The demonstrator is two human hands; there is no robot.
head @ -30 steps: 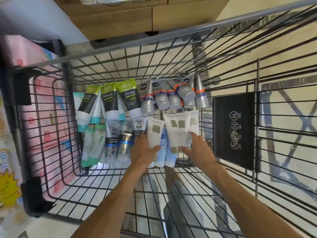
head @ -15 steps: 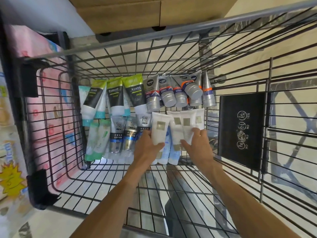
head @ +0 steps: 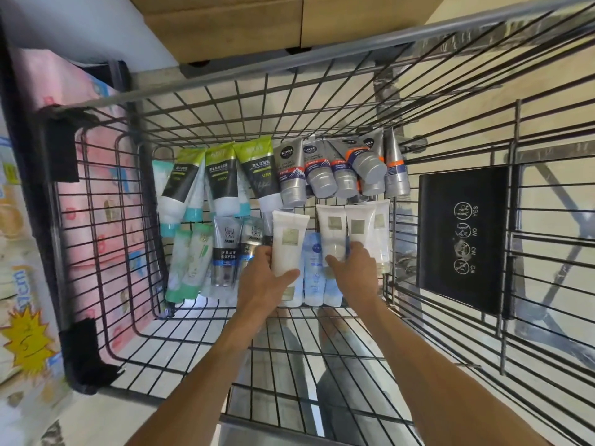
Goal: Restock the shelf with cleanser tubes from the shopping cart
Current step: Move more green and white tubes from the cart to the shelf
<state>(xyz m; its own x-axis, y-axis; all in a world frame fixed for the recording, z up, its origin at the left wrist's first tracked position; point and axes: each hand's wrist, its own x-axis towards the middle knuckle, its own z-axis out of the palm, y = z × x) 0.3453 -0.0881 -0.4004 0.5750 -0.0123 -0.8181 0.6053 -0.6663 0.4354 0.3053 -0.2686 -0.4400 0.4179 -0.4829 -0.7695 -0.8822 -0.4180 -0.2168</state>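
Note:
Both my hands reach down into the wire shopping cart. My left hand grips one white cleanser tube, thumb across its front. My right hand curls its fingers round the lower ends of two more white tubes; a third white tube lies just to their right. Pale blue tubes lie under and between my hands. Further back are green-and-black tubes and silver Nivea tubes. Grey men's tubes and mint-green tubes lie to the left.
A black plastic placard with warning icons hangs on the cart's right wall. Pink packaged goods stand outside the cart on the left. Wooden cabinet fronts are beyond the cart's far rim. My legs show through the cart floor.
My left hand has closed round one white tube and pulled it left, apart from the others. My right hand has slid up onto the remaining white tubes. The view moved closer.

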